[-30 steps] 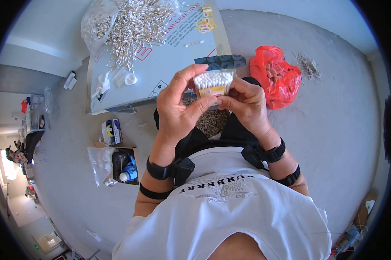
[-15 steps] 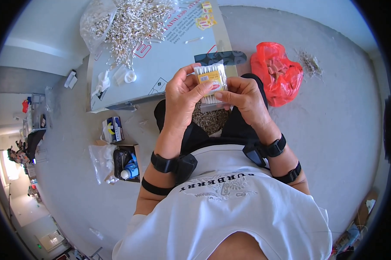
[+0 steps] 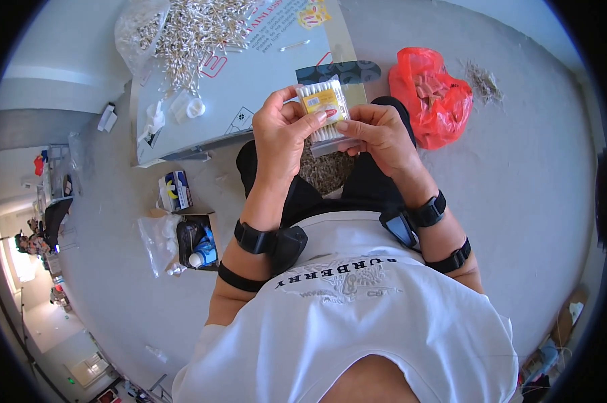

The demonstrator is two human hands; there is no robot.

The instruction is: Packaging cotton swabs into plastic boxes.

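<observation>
Between my hands is a clear plastic packet of cotton swabs [image 3: 322, 101] with a yellow label, raised above my lap near the table edge. My left hand [image 3: 283, 134] grips its left side, thumb pressed across the label. My right hand [image 3: 381, 134] pinches the lower right corner, where an end of clear film hangs down. A large heap of loose cotton swabs [image 3: 199, 37] spills from a clear plastic bag [image 3: 139, 33] on the table [image 3: 250, 87]. Below the packet, between my knees, lies a mass of small brownish pieces [image 3: 324, 171], partly hidden by my hands.
A red plastic bag [image 3: 444, 121] with pinkish pieces stands on the floor at right, beside a small pile of swab-like sticks [image 3: 481, 80]. At left are a blue box [image 3: 176, 190] and an open carton [image 3: 199, 242] holding a blue-and-white bottle. A dark patterned strip [image 3: 337, 72] lies at the table edge.
The packet is tilted slightly more, and both hands keep hold of it. The whole view has shifted a little, so the table and red bag appear higher.
</observation>
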